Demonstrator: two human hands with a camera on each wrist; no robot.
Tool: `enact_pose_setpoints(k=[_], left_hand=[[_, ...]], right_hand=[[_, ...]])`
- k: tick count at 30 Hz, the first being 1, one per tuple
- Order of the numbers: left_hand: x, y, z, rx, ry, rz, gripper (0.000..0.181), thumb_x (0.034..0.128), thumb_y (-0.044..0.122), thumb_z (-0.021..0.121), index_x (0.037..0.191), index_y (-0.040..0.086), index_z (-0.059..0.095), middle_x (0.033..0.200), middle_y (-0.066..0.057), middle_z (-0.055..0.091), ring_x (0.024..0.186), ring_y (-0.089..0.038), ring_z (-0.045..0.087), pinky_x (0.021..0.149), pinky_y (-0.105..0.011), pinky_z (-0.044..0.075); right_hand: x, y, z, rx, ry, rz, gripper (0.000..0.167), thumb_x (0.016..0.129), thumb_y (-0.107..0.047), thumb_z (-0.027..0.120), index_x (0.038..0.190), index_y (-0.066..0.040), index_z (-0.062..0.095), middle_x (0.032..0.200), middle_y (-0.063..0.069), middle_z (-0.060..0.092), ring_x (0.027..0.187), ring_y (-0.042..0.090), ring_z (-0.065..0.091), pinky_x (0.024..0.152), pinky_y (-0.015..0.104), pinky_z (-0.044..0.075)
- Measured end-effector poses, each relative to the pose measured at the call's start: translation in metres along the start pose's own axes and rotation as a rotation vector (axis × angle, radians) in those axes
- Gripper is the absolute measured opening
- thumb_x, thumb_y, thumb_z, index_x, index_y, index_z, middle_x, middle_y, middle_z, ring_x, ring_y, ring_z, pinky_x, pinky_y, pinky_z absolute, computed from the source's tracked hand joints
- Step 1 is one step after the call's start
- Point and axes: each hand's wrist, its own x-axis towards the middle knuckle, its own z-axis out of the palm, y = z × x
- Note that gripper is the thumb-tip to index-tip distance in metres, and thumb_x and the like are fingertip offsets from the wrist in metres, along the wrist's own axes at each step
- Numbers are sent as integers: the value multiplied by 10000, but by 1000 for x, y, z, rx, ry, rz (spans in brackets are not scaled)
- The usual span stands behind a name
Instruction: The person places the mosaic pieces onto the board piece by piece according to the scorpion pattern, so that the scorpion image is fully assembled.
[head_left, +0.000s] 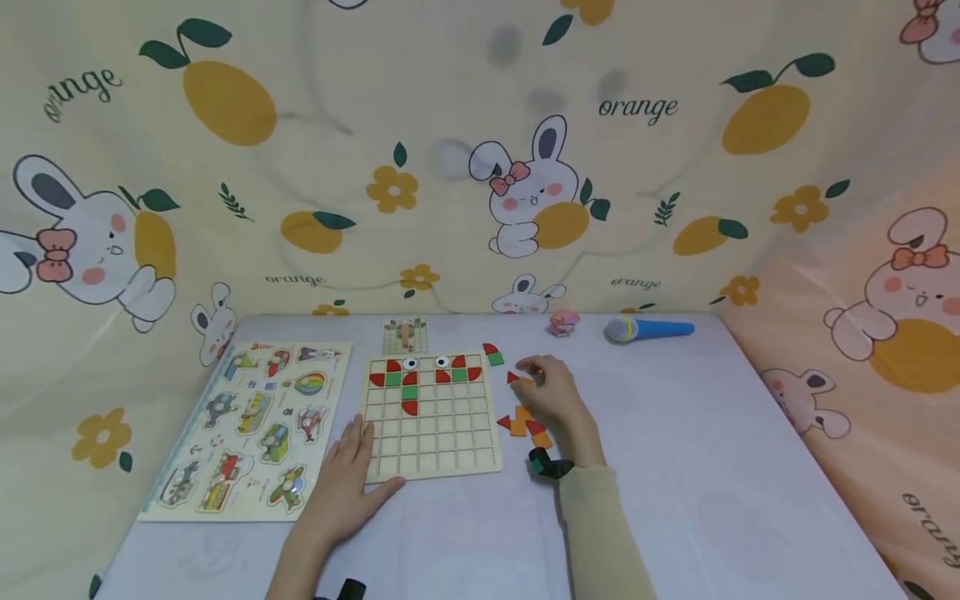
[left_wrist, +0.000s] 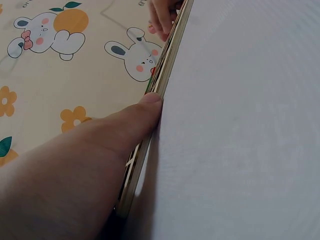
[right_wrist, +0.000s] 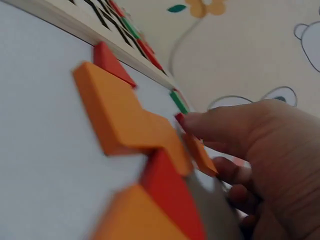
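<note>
White-topped bench (head_left: pixel 675 467) before a fruit-and-rabbit curtain (head_left: pixel 450 62). Left hand (head_left: pixel 345 483) lay spread at the near-left corner of the grid board (head_left: pixel 456 433), its thumb against the near edge. Right hand (head_left: pixel 551 396), much the nearer to the loose pieces, hovered right of the board with bent fingers; whether its grip pinched anything could not be told. Small red piece (head_left: pixel 512 377) lay at its fingertips, between hand and board, with an orange piece (right_wrist: pixel 201 156) beside it; the board's grid lay leftward from the grip.
</note>
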Motion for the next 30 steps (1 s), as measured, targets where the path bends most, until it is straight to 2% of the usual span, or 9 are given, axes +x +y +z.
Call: enact_pose_setpoints(k=[3, 6, 10, 13, 15, 20, 25, 30], left_hand=[[1, -1, -4, 6, 5, 3, 1075, 957, 625, 682, 1643, -75, 240, 1755, -250, 109, 1622, -449, 117, 1291, -641, 137], [2, -2, -7, 4, 21, 7, 1068, 953, 608, 696, 1637, -83, 255, 1750, -261, 125, 1619, -456, 128, 1288, -646, 142], [1, -3, -5, -7, 33, 7, 1065, 945, 595, 715, 1632, -89, 274, 1746, -270, 144, 1615, -464, 140, 1284, -651, 145], [1, -3, -1, -17, 16, -3, 1073, 945, 611, 709, 1638, -78, 267, 1752, -258, 128, 1618, -460, 132, 1288, -644, 141], [1, -3, 2, -24, 0, -8, 1076, 946, 623, 701, 1645, -66, 260, 1757, -248, 111, 1621, -455, 121, 1292, -637, 138], [0, 0, 6, -19, -6, -13, 1077, 941, 633, 701, 1647, -55, 268, 1759, -240, 118, 1622, -449, 130, 1296, -627, 145], [-1, 0, 4, -5, -6, -16, 1084, 942, 634, 697, 1648, -58, 252, 1756, -243, 120, 1619, -453, 135, 1294, -630, 149], [1, -1, 1, -6, -1, -13, 1075, 951, 629, 686, 1648, -59, 245, 1754, -250, 116, 1617, -459, 132, 1294, -630, 147]], right_hand=[[1, -2, -1, -2, -21, 18, 293, 951, -297, 752, 1228, -207, 723, 1327, 34, 591, 1240, 290, 506, 1124, 514, 492], [5, -7, 1, -44, -2, -11, 280, 968, -286, 744, 1223, -173, 734, 1287, 66, 607, 1201, 296, 523, 1096, 493, 503], [12, -15, 10, -89, 49, -12, 427, 971, -327, 742, 1361, -160, 700, 1240, 134, 620, 1144, 321, 517, 1047, 508, 449], [16, -20, 18, -126, 69, -1, 535, 970, -367, 737, 1471, -207, 639, 1304, 171, 602, 1193, 355, 494, 1053, 571, 384], [18, -21, 22, -177, 78, -17, 541, 979, -369, 725, 1489, -220, 629, 1354, 199, 586, 1240, 388, 481, 1047, 603, 370], [18, -20, 29, -256, 108, -43, 412, 1009, -358, 709, 1386, -192, 705, 1385, 226, 580, 1289, 428, 474, 1021, 607, 378], [17, -19, 32, -240, 144, -70, 333, 1020, -344, 721, 1294, -157, 738, 1348, 216, 605, 1256, 428, 496, 1001, 602, 376], [18, -21, 32, -179, 170, -90, 310, 1035, -317, 703, 1275, -123, 732, 1243, 185, 635, 1182, 382, 520, 1008, 591, 362]])
